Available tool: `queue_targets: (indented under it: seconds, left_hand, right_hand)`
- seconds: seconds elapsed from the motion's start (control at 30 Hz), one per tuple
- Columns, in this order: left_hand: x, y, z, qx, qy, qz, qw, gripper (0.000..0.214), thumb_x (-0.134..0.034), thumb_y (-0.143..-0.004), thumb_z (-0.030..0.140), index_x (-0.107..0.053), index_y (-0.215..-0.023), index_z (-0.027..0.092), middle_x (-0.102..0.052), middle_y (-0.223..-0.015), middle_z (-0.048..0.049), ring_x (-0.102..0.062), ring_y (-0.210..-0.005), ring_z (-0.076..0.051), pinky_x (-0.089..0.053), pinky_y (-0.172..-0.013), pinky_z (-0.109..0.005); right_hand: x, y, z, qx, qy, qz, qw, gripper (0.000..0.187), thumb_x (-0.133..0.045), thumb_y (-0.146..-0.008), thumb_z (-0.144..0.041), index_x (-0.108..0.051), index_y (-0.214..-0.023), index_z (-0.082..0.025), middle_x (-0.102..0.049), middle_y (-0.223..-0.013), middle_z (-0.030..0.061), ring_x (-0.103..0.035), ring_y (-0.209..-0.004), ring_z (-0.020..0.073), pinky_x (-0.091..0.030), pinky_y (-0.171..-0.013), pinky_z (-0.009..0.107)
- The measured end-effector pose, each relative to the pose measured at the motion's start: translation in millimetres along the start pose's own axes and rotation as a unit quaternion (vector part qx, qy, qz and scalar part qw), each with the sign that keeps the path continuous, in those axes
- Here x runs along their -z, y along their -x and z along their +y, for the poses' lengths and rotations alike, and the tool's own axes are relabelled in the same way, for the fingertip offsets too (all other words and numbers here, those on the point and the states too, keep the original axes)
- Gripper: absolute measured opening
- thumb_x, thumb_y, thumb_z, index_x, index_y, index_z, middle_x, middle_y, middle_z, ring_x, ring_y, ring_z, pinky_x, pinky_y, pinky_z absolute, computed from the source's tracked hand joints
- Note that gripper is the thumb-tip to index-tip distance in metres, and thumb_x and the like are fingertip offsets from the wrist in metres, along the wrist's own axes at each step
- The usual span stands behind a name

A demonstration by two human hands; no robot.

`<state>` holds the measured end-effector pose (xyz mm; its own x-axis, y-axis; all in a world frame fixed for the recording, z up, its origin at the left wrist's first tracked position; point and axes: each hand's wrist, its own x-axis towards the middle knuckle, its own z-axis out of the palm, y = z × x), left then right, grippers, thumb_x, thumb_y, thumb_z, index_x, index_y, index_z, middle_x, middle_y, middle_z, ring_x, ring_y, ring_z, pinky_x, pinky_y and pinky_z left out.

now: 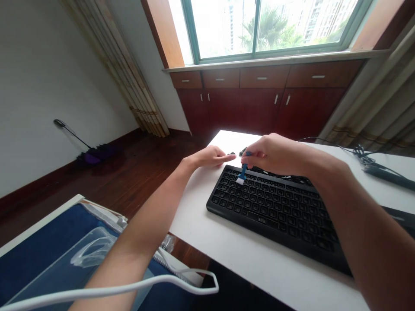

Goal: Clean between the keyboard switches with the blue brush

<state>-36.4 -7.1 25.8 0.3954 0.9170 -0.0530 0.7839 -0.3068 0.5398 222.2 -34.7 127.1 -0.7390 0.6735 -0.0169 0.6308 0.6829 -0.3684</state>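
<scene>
The right hand's [264,154] grip is pinching a blue brush [244,171] over the left end of the black keyboard [259,219], whose long axis is running near-right along the surface [197,216], while the left hand [210,157], its grip unclear, is lying beyond the far-left corner.

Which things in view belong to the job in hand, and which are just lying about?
Part of the job:
blue brush, in the right hand
black keyboard, under the brush
small black pieces behind it, probably keycaps

Apparently lying about:
coiled cable
purple-and-black object by the wall
white tube in the foreground
</scene>
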Motion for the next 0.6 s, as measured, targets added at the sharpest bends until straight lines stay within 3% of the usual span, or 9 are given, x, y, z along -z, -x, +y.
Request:
queue_targets:
  seconds: [0.13,0.37,0.5,0.6]
  left_hand:
    - [1.6,1,-1,0.005,0.011,-0.012,1.0,0.056,-0.063,-0.077,0.067,-0.056,-0.055,0.016,-0.048,-0.053,0.0007,-0.034,-0.047,-0.008,-0.021,-0.048,-0.025]
    - [-3.8,-5,0,0.016,-0.015,0.024,0.999,0.052,-0.066,-0.074,0.065,-0.055,-0.06,0.016,-0.05,-0.058,-0.0001,-0.037,-0.051,-0.009,-0.022,-0.049,-0.025]
    - [-5.1,-7,-1,0.013,-0.016,0.033,0.999,0.051,-0.066,-0.074,0.064,-0.056,-0.062,0.016,-0.051,-0.059,-0.0006,-0.039,-0.053,-0.009,-0.024,-0.05,-0.025]
    - [-5.7,-8,-2,0.007,-0.018,0.035,0.999,0.05,-0.067,-0.074,0.064,-0.057,-0.062,0.016,-0.052,-0.06,-0.0006,-0.04,-0.054,-0.009,-0.025,-0.05,-0.024]
  right_hand:
    - [8,7,3,-0.031,0.028,0.051,0.998,0.033,-0.054,-0.089,-0.048,-0.075,-0.085,-0.023,-0.062,-0.063,0.0015,-0.043,-0.049,0.0103,-0.03,-0.05,0.029]
    - [20,22,15,-0.058,0.043,-0.059,0.996,0.03,-0.058,-0.086,-0.049,-0.072,-0.073,-0.025,-0.061,-0.062,0.0022,-0.045,-0.049,0.0129,-0.03,-0.049,0.032]
    - [21,23,15,-0.101,0.07,-0.023,0.992,0.029,-0.061,-0.085,-0.048,-0.072,-0.074,-0.024,-0.061,-0.063,0.0036,-0.047,-0.05,0.0133,-0.029,-0.051,0.032]
    - [23,24,15,-0.085,0.056,-0.027,0.994,0.034,-0.061,-0.084,-0.053,-0.073,-0.074,-0.023,-0.058,-0.058,0.0028,-0.045,-0.048,0.0126,-0.028,-0.05,0.031]
